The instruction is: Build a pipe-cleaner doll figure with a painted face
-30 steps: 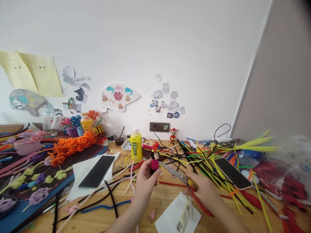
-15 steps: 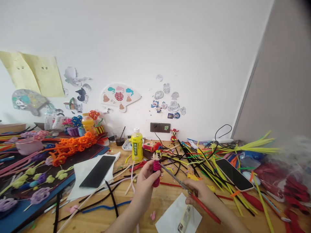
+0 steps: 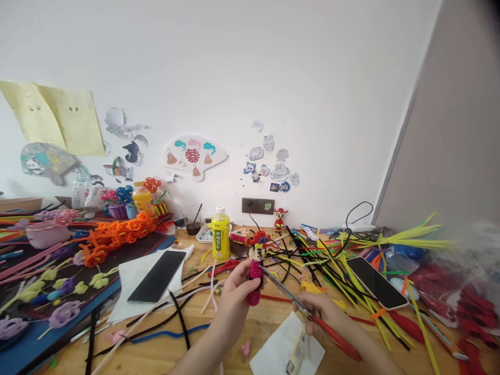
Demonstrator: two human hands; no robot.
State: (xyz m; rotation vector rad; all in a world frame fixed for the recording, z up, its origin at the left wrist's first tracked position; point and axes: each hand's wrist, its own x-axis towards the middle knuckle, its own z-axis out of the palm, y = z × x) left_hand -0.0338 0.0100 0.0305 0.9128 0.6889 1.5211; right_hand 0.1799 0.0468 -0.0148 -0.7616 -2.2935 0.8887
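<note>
- And we start at far left on the blue board (image 3: 15,354), loaded with purple and yellow-green pipe-cleaner flowers (image 3: 64,316), at nine o'clock from the doll!
- Just above them, at ten o'clock, an orange pipe-cleaner chain (image 3: 117,237) stretches across the board.
- Next up, a black phone (image 3: 157,276) lying on a white paper sheet (image 3: 125,291), at nine o'clock.
- At eleven o'clock, a yellow drink bottle (image 3: 221,234) stands upright on the wooden surface (image 3: 273,312).
- Now the action: the left hand (image 3: 234,291) is closed around a pipe-cleaner doll (image 3: 255,265), pinching its pink-red body upright, right at the middle of the scene, with its red-topped head above the fingers.
- The right hand (image 3: 326,317) is gripping red-handled scissors (image 3: 283,291), blades narrow, tips pointing at ten o'clock and right up at the doll's body.
- Under that hand, at five o'clock from the doll, a second white sheet (image 3: 287,344) lies on the surface.
- Over to the right, at three o'clock, a pale-edged phone (image 3: 375,283) sits on a tangle of yellow and black pipe cleaners (image 3: 332,265).
- And at the far right, a clear bag of red pipe cleaners (image 3: 469,297)!
</note>
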